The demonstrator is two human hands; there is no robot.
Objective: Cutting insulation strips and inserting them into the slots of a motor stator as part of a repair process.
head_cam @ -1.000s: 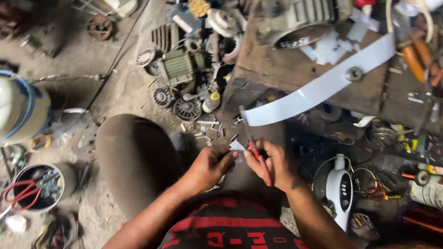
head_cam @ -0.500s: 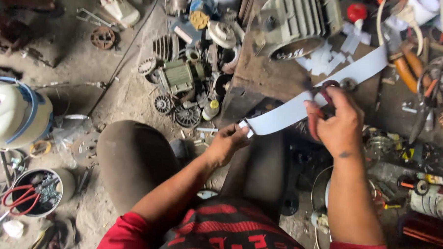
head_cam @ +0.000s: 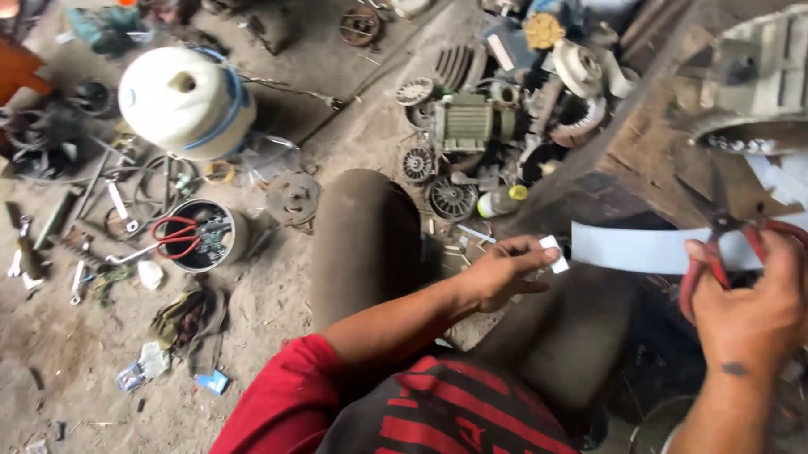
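While my right hand (head_cam: 752, 306) grips the red-handled scissors (head_cam: 724, 231), fingers closed through the loops, the blades cross the white strip (head_cam: 640, 248) near its right part; the blades look parted at the tip, though motion blur keeps me from being sure. My left hand (head_cam: 503, 273) pinches a small white piece (head_cam: 553, 254) between thumb and fingertips, just beside the strip's left end; whether the piece touches the strip I cannot tell. The strip runs level in front of a dark wooden bench (head_cam: 635, 154), which carries a ribbed grey motor housing (head_cam: 767, 79) at the upper right. Below my hands sit my knees (head_cam: 363, 243) in dark trousers, and the red and black shirt (head_cam: 433, 425) fills the bottom edge. On the dirt floor beyond the left knee lies a heap of motor parts: a green motor (head_cam: 466, 122), round fan wheels (head_cam: 450, 198) and a small bottle with a yellow cap (head_cam: 499, 201). Further left stand a white tank (head_cam: 186, 101), a round tin (head_cam: 208, 236) with red pliers (head_cam: 178, 237) across it, spanners (head_cam: 118, 204) and coiled wire. Nothing lies between my hands and the strip; the clutter stays well apart on the floor
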